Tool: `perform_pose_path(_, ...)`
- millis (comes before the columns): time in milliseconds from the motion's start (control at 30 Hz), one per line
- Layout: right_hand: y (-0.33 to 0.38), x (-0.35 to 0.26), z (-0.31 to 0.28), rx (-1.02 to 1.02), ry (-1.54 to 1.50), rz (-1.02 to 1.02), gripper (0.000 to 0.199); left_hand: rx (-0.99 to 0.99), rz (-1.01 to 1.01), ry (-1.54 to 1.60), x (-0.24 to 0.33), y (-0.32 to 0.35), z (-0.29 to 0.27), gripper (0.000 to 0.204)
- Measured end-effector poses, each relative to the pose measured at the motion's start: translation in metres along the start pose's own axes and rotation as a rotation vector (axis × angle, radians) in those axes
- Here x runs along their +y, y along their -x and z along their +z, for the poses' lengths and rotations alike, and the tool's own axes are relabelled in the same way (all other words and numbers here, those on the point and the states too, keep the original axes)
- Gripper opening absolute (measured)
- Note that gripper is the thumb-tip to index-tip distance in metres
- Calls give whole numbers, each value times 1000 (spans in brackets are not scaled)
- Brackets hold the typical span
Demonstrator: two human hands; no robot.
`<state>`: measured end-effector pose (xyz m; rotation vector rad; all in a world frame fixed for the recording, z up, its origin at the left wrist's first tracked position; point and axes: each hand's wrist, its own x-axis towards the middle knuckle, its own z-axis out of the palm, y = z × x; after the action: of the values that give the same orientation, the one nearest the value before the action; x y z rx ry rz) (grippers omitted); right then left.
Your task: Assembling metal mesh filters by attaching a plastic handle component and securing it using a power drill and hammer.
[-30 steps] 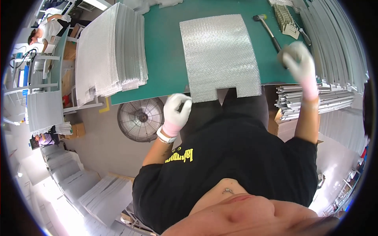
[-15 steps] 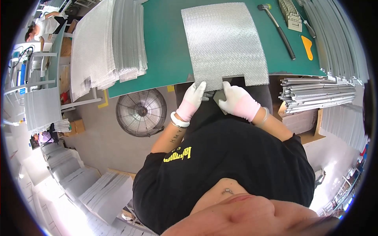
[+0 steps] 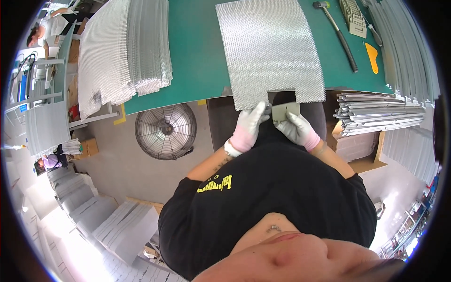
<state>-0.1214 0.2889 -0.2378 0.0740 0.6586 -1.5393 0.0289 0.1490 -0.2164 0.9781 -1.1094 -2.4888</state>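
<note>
A silver metal mesh sheet (image 3: 270, 51) lies on the green table, its notched near edge reaching past the table's front. My left hand (image 3: 249, 128), in a white glove with a pink cuff, is closed at the left tab of that edge, thumb on top and dark fingertips showing beside it. My right hand (image 3: 297, 129), gloved alike, pinches a small flat grey-green plate (image 3: 285, 111) by its lower edge. The plate is held just below the notch, apart from the table. Part of the right fingers is hidden behind the plate.
Stacked mesh sheets (image 3: 127, 47) lie at the table's left. A hammer (image 3: 340, 40), an orange scraper (image 3: 371, 57), a row of small plates (image 3: 353, 19) and long metal strips (image 3: 404, 47) are on the right. A round fan (image 3: 166, 130) stands below the table's left side.
My right hand has drawn back from the sheet's edge and turned the plate up into fuller view. My left hand has shifted right along the tab.
</note>
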Motion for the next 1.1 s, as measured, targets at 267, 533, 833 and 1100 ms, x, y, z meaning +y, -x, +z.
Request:
perform_pose_path(267,-7,-4,13,68,217,-112,33,293,129,35,-5,-13,11,25)
perform_pose_path(533,-9,-5,34,210,567,-238,30,256,152,-50,-15,-10,13,30)
perform_pose_path(833,-6,-7,20,536,399,-423,24,59,22,-215,-13,-9,5,39)
perform_pose_path(1100,-12,-9,8,475,527,-437,42,-87,-85,255,-4,-3,8,47)
